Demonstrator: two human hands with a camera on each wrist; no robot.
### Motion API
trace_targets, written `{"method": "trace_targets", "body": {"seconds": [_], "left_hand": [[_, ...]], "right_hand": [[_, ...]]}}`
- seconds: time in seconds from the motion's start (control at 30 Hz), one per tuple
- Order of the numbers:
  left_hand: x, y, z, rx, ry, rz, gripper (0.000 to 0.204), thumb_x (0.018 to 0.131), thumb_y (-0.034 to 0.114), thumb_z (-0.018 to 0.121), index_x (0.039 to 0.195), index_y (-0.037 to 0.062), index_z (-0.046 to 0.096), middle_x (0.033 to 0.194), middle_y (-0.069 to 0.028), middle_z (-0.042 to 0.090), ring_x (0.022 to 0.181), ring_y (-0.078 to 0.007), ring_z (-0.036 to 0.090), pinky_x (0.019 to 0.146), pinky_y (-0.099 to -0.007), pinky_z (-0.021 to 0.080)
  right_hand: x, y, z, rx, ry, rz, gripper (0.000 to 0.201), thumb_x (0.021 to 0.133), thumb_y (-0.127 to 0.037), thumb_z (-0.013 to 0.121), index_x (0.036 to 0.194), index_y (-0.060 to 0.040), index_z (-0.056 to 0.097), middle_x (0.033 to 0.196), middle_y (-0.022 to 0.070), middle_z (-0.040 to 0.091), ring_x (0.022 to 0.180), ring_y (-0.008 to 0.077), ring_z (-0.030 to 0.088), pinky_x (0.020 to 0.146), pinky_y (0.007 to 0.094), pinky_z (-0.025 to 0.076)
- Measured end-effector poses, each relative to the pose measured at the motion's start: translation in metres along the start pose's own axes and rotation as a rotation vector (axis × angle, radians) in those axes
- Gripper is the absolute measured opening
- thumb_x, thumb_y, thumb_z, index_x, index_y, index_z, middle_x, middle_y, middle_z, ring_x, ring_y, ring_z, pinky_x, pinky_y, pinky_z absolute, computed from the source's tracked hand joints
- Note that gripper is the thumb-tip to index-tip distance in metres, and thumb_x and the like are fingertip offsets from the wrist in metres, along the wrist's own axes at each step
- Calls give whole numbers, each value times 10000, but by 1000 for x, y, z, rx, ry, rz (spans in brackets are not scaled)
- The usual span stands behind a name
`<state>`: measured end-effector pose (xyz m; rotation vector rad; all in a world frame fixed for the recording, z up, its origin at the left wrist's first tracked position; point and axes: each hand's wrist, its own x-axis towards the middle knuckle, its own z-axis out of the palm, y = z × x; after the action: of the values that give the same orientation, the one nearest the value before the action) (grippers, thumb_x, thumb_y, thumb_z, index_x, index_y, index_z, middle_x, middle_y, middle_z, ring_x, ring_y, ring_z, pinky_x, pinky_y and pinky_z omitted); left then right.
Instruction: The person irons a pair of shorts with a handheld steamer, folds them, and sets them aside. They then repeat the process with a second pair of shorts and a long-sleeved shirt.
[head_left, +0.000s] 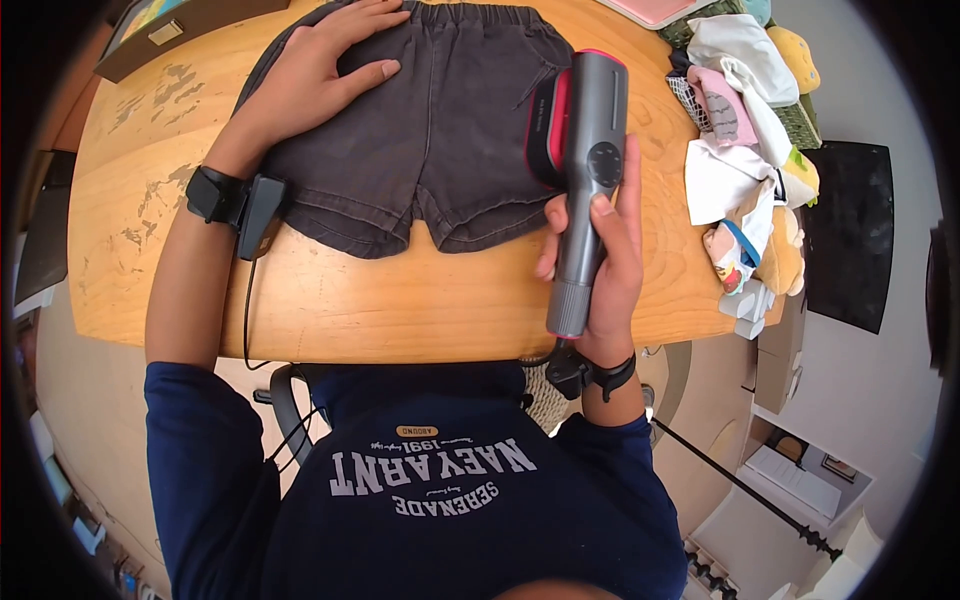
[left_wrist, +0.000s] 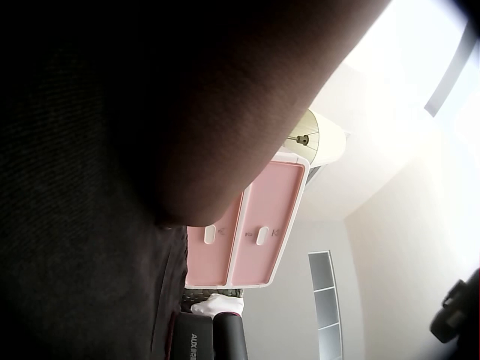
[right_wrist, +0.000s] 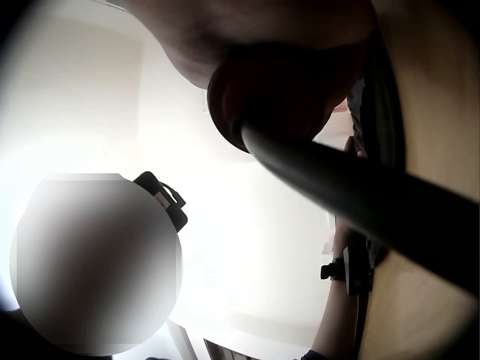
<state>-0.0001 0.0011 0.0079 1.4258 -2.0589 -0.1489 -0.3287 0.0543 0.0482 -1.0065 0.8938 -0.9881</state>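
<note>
Dark grey shorts lie spread on the wooden table, waistband at the far side. On their upper left part the left hand rests flat, fingers extended. A grey handheld steamer with a red and black head is gripped by the right hand, thumb on its handle. The steamer's head is at the right edge of the shorts; whether it touches them I cannot tell. In the left wrist view the steamer shows beyond the dark fabric. The right wrist view shows the hand around the handle's base, with its cord.
A pile of clothes and soft toys lies along the table's right side. At the back left stands a box. Pink drawers appear in the left wrist view. A cable hangs from the left wrist device over the table's front edge.
</note>
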Motion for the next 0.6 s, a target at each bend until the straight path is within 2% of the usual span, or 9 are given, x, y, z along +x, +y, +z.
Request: {"method": "trace_targets", "body": {"seconds": [0.17, 0.23, 0.37, 0.6], "left_hand": [[-3, -1, 1, 7, 6, 6, 489, 954, 232, 683, 1415, 101, 585, 1506, -96, 539, 1458, -287, 420, 1206, -425, 314], [-6, 0, 0, 25, 9, -16, 492, 957, 237, 680, 1422, 108, 581, 1515, -92, 529, 1463, -278, 413, 1203, -423, 311], [-7, 0, 0, 19, -1, -32, 500, 965, 253, 671, 1437, 123, 570, 1529, -82, 512, 1469, -254, 403, 1192, -414, 302], [-7, -4, 4, 12, 23, -1, 500, 966, 270, 669, 1436, 127, 573, 1529, -86, 510, 1459, -262, 416, 1190, -418, 303]], "right_hand": [[-4, -2, -5, -42, 58, -37, 734, 1042, -231, 443, 1647, -191, 30, 851, 155, 552, 515, 163, 572, 460, 256, 517], [-3, -1, -8, -27, 67, -52, 748, 1030, -189, 439, 1649, -175, 20, 854, 154, 579, 528, 174, 594, 489, 286, 526], [-1, -1, -11, -5, 67, -87, 746, 1035, -207, 453, 1649, -182, 29, 843, 149, 565, 521, 173, 583, 468, 281, 508], [-12, 0, -4, 7, 114, -130, 743, 1046, -212, 444, 1647, -189, 8, 836, 153, 562, 517, 176, 575, 457, 278, 496]]}}
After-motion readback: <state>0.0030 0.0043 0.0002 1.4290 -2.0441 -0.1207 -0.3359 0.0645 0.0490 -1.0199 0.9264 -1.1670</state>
